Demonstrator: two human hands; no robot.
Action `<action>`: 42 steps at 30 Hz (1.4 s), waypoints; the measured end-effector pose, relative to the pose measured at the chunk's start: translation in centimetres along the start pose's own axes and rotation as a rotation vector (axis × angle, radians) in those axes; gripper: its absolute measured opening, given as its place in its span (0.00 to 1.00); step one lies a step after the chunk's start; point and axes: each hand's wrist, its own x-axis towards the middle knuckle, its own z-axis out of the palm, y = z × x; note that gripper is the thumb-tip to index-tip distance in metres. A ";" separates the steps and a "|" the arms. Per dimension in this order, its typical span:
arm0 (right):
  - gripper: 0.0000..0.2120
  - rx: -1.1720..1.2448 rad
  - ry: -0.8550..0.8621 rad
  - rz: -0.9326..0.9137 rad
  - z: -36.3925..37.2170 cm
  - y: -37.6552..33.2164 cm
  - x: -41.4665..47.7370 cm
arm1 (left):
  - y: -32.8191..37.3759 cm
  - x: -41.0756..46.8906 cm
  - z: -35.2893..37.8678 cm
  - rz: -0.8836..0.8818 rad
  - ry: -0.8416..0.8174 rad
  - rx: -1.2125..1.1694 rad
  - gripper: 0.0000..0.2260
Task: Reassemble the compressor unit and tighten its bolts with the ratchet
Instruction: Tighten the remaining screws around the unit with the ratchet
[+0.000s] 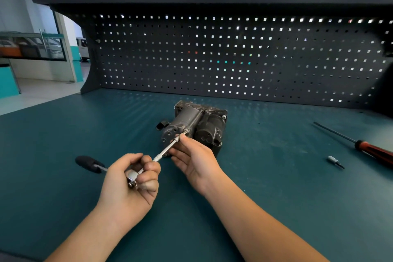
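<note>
Resting mid-way across the teal surface, before the dark pegboard, the compressor unit turns its near end to the person. The left hand has its grip curled round the head of the ratchet, black handle jutting left. An extension bar runs to a bolt on the unit, where the right hand pinches the bar's tip. A red-handled screwdriver and a small bit lie well right.

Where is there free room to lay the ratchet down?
Bare mat lies left of the compressor, and between compressor and screwdriver. Crowded: in front of the compressor, where the left hand and right hand hold the ratchet; around screwdriver and bit.
</note>
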 end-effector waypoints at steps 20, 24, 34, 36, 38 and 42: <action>0.24 -1.280 0.369 -0.763 -4.2 -2.2 0.3 | -1.3 -0.3 0.3 0.054 -0.008 0.382 0.27; 0.30 -1.332 0.229 -0.631 -5.6 -1.3 1.2 | -0.5 -0.2 0.0 -0.010 -0.012 0.371 0.25; 0.32 -1.466 0.251 -0.546 -5.6 -1.4 1.4 | -0.7 -0.5 0.8 -0.061 -0.110 0.487 0.22; 0.31 -1.491 0.270 -0.540 -5.4 -1.4 1.3 | -0.9 -0.6 1.0 -0.001 -0.097 0.567 0.18; 0.30 -1.521 0.285 -0.528 -5.3 -1.4 1.3 | -0.7 -0.6 1.1 0.024 -0.090 0.613 0.11; 0.31 -1.572 0.302 -0.500 -5.0 -1.3 1.6 | -0.1 -0.6 1.2 0.096 -0.082 0.668 0.21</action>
